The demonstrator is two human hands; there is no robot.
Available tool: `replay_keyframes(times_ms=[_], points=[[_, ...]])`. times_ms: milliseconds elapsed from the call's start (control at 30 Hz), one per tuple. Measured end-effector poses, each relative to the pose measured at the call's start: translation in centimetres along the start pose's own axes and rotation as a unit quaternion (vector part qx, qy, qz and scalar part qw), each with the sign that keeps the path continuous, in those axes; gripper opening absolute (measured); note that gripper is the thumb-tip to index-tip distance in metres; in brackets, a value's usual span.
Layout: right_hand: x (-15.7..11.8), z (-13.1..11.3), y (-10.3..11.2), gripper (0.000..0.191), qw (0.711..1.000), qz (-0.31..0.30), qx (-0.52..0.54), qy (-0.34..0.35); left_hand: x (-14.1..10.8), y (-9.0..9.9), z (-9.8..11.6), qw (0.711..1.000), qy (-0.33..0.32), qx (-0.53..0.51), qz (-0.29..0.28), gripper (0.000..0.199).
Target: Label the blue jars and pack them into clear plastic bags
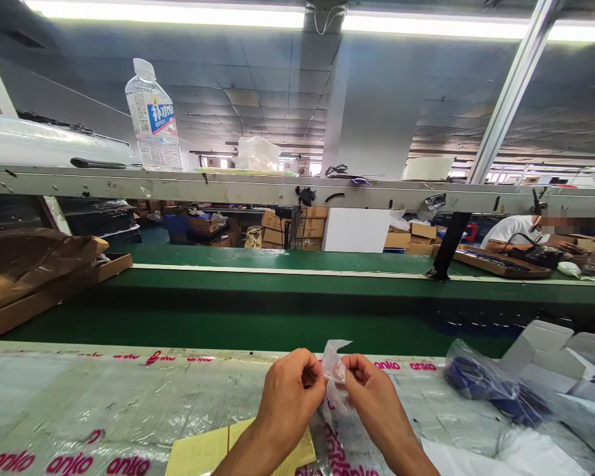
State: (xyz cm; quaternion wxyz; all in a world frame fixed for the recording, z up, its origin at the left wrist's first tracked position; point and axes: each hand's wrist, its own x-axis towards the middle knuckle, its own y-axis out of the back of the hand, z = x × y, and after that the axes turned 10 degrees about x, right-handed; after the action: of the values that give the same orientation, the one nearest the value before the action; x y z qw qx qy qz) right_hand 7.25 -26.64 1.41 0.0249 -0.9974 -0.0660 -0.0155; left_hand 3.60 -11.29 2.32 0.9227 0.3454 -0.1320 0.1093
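Note:
A small clear plastic bag [334, 365] is pinched between my two hands above the film-covered table. My left hand [291, 390] is closed on its left edge, with thumb and index finger together. Its right side is held in the closed fingers of my right hand [374, 396]. The top of the bag sticks up between the hands, and thin plastic hangs below them. Under my left wrist lies a yellow sheet [198, 455], partly hidden by the forearm.
Plastic-wrapped blue items [476, 378] and an open white box [545, 357] are at the right. A green conveyor [228, 324] runs behind the table. A cardboard tray [114, 268] stands at the left. A bottle [153, 125] is on the shelf; a person [513, 231] sits far right.

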Motion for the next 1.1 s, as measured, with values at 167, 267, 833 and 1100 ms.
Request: replay_keyframes(times_ms=[167,267,833,1100], points=[[1.6,0.3,0.0,0.040,0.999,0.009,-0.020,0.025,1.7,0.8,-2.0,0.994,-0.048,0.086,0.045,0.008],[2.9,0.9,-0.6,0.048,0.997,0.002,-0.044,0.066,3.5,1.4,-3.5,0.992,-0.032,0.101,0.067,0.009],[4.7,5.6,-2.3,0.019,0.970,-0.033,-0.209,0.122,3.5,0.8,-9.1,0.997,0.012,0.070,-0.007,0.010],[1.6,6.3,-1.0,0.024,0.929,-0.064,-0.294,0.214,0.8,2.3,-8.5,0.989,-0.070,0.128,-0.038,0.016]])
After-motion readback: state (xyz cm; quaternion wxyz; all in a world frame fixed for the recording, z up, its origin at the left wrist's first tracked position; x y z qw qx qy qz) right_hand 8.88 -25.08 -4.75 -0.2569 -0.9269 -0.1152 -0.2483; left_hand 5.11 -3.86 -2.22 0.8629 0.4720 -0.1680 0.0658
